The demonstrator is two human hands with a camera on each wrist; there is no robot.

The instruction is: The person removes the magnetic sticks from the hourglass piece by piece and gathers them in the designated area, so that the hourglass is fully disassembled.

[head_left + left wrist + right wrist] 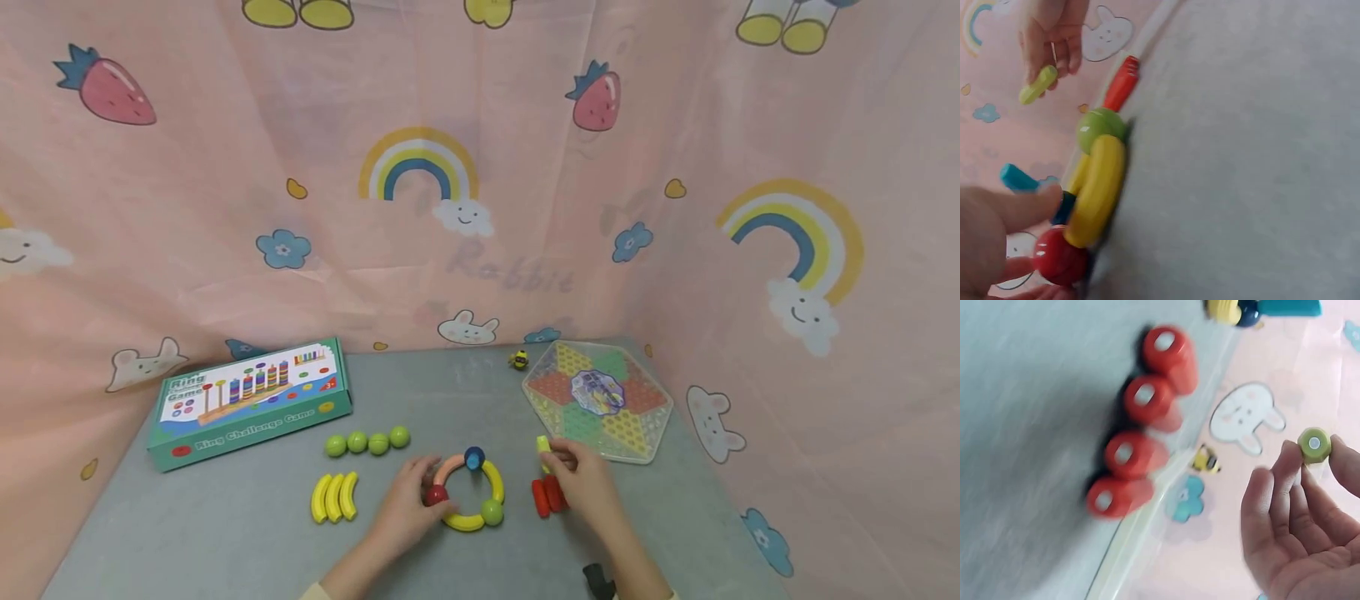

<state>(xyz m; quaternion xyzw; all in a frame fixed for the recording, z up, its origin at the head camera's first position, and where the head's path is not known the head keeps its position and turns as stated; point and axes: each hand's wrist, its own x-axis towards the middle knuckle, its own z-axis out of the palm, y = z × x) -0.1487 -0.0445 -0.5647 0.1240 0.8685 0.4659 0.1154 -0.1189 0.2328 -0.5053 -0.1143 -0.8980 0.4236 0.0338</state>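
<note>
A ring of curved yellow [1099, 190] and orange magnetic pieces [448, 468] joined by balls lies on the table. My left hand [411, 504] holds the ring's red ball [1060, 256] between thumb and fingers. A light blue stick [1019, 178] stands up from the dark blue ball [474, 455] at the ring's far side. The green ball [492, 512] is at the near right. My right hand [588, 482] pinches a yellow-green magnetic stick [1315, 445] with thumb and fingertips, raised above several red sticks [1141, 397] lying side by side.
Several green balls [378, 443] and curved yellow pieces [333, 497] lie in rows to the left. Behind them is a green game box [251, 408]. A hexagonal game board [597, 400] and a small bee figure [519, 360] are at the back right. A black object [598, 581] lies near my right forearm.
</note>
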